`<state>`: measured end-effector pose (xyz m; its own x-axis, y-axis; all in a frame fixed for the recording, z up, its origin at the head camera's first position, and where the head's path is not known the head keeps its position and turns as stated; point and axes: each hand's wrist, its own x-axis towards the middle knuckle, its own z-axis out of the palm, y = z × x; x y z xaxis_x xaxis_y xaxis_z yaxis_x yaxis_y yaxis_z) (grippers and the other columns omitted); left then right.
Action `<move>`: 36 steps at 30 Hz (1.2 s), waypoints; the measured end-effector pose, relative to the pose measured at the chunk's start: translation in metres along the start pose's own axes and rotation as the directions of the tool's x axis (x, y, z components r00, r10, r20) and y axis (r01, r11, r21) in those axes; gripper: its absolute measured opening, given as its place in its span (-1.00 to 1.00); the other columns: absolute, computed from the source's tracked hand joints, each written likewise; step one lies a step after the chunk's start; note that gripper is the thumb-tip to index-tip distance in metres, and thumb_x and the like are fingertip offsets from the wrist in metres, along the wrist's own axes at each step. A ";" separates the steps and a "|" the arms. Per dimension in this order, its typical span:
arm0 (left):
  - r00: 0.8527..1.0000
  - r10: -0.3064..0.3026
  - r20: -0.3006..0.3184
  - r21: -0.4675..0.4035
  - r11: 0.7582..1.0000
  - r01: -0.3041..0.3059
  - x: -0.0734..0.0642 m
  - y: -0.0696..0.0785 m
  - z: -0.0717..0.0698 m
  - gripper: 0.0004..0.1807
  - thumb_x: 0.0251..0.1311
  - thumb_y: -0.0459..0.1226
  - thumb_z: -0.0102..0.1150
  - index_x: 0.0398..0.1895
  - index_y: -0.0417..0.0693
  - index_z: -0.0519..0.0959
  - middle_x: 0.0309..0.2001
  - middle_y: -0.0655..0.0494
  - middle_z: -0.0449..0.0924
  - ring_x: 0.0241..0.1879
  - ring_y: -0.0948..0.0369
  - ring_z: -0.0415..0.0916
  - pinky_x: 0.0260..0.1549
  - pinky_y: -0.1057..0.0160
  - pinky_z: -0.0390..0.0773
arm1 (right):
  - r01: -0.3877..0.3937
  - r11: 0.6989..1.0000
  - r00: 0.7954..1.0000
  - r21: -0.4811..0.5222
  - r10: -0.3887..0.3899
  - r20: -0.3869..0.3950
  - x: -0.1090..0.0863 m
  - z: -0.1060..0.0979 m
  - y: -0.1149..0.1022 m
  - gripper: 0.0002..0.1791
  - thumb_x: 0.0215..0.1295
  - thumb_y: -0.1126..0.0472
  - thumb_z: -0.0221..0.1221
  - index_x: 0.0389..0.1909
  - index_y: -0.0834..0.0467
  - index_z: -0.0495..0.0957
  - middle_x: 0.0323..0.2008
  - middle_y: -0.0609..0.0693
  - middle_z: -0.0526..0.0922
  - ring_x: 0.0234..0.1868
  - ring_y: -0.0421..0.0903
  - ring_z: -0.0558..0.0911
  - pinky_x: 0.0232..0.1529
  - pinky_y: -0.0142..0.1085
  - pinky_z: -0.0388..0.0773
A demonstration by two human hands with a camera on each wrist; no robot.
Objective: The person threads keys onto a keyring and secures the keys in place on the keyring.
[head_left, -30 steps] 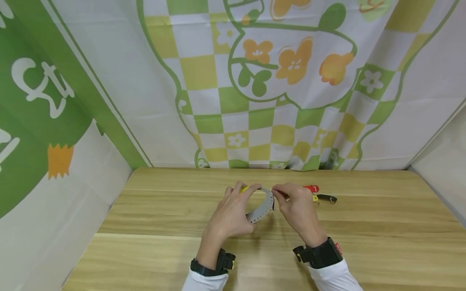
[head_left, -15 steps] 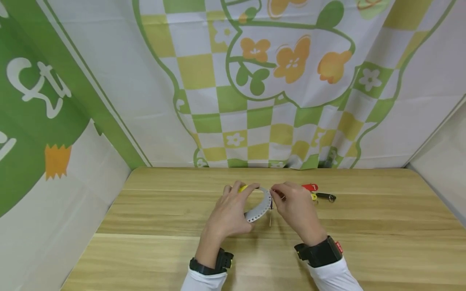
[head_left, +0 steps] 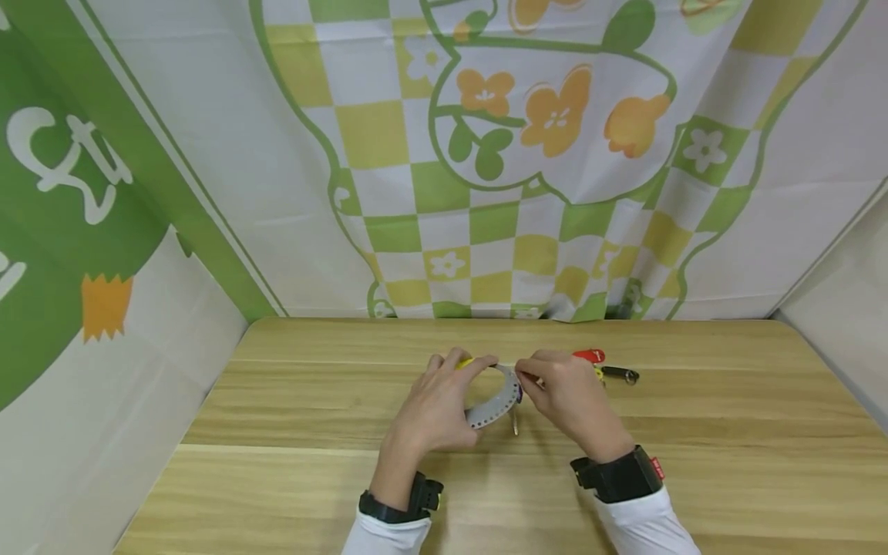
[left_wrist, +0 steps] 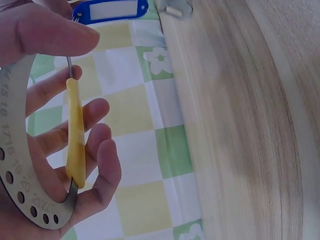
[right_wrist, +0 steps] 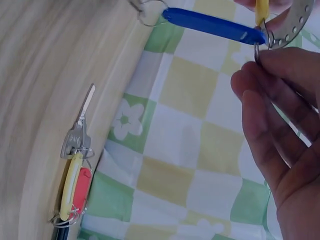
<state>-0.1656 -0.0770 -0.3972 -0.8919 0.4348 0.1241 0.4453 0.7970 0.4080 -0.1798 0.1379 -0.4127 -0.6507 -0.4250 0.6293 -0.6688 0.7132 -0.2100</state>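
Note:
My left hand (head_left: 433, 408) grips a curved grey metal key holder plate (head_left: 496, 410) above the table. Numbers and a row of holes run along the plate, and a yellow sleeve (left_wrist: 75, 132) covers its straight side. At the plate's right end, my right hand (head_left: 572, 397) pinches a small metal ring (right_wrist: 257, 53) between thumb and fingertips. This ring runs to the end of a blue key tag (right_wrist: 212, 25), which overlaps the plate's end in the right wrist view. From the tag's other end hangs a key (head_left: 516, 424). Whether the ring passes through a hole I cannot tell.
Behind my right hand, a red key tag (head_left: 590, 355) and a black tag (head_left: 620, 375) lie on the wooden table (head_left: 312, 478). A yellow tag (right_wrist: 71, 185) with a key (right_wrist: 76, 140) lies beside them. A patterned curtain (head_left: 486, 223) hangs along the back edge.
My right wrist has shifted slightly to the right while the fingertips stay at the plate's end. The hanging key has swung a little. My left hand keeps its grip, almost unmoved.

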 end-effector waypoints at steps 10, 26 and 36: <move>1.000 -0.005 0.003 -0.014 1.000 0.005 0.000 0.002 -0.001 0.12 -0.41 -0.35 0.51 0.47 0.25 0.37 0.29 -0.04 0.38 0.06 -0.04 0.36 -0.28 0.08 0.50 | -0.186 0.981 0.982 0.047 0.187 -0.018 0.004 -0.003 -0.012 -0.90 0.08 0.42 0.45 -0.40 0.21 0.74 -0.46 -0.01 0.67 -0.49 -0.18 0.61 -0.46 -0.29 0.54; 1.000 0.008 0.017 -0.001 1.000 -0.008 -0.001 0.004 -0.002 0.11 -0.41 -0.32 0.54 0.46 0.25 0.39 0.24 -0.01 0.40 -0.01 0.02 0.35 -0.30 0.13 0.46 | -0.177 0.982 0.982 0.066 0.172 0.071 0.005 -0.007 -0.013 -0.88 0.11 0.47 0.39 -0.40 0.21 0.71 -0.47 -0.04 0.63 -0.50 -0.23 0.56 -0.48 -0.35 0.51; 1.000 0.000 0.004 0.003 1.000 0.000 0.000 0.004 -0.001 0.10 -0.40 -0.33 0.53 0.45 0.27 0.39 0.26 -0.02 0.40 0.01 -0.01 0.36 -0.29 0.09 0.48 | -0.265 0.961 0.964 0.081 0.263 0.040 0.006 -0.005 -0.017 -0.88 0.08 0.48 0.41 -0.42 0.22 0.72 -0.47 -0.01 0.67 -0.50 -0.19 0.60 -0.48 -0.29 0.55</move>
<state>-0.1639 -0.0744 -0.3949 -0.8916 0.4364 0.1204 0.4455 0.7983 0.4052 -0.1705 0.1258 -0.4013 -0.8176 -0.2447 0.5212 -0.4991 0.7527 -0.4294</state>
